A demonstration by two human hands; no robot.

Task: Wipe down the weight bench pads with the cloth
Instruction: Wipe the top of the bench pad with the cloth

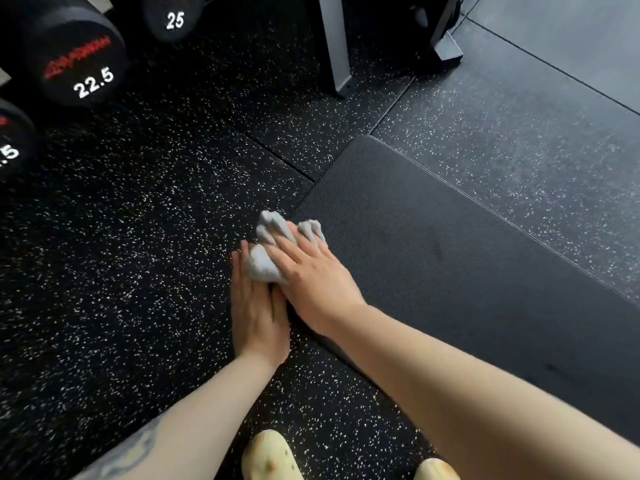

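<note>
A: Item one, bench pad (450, 258) — count one. Black, textured, running from the upper middle toward the lower right, above the speckled rubber floor (138, 271).

B: Cloth?

A: Cloth (266, 251), count one. Pale grey, bunched, sitting at the pad's left edge, partly over the side. It is caught between both hands.

B: Hands, then.

A: Two. Right hand (311, 282) lies on top of the cloth and the pad edge, fingers stretched fairly straight and pressing down, folds of cloth poking out between and beyond them. Left hand (258, 306) is set against the pad's side, just beside and partly under the right, fingers long and straight, tips touching the lower bundle of cloth. Neither hand is curled into a fist.

B: Forearms?

A: Two, bare; the left carries a tattoo near the bottom edge.

B: Anything else?

A: Dumbbell ends, three in view at upper left: one marked 22.5 (79, 60), one marked 25 (173, 17), one cut off by the frame (10, 143) showing only part of a number. Grey metal upright (337, 43), count one, top centre. Pale yellow shoes (270, 457), two, at the bottom — toes only.
</note>
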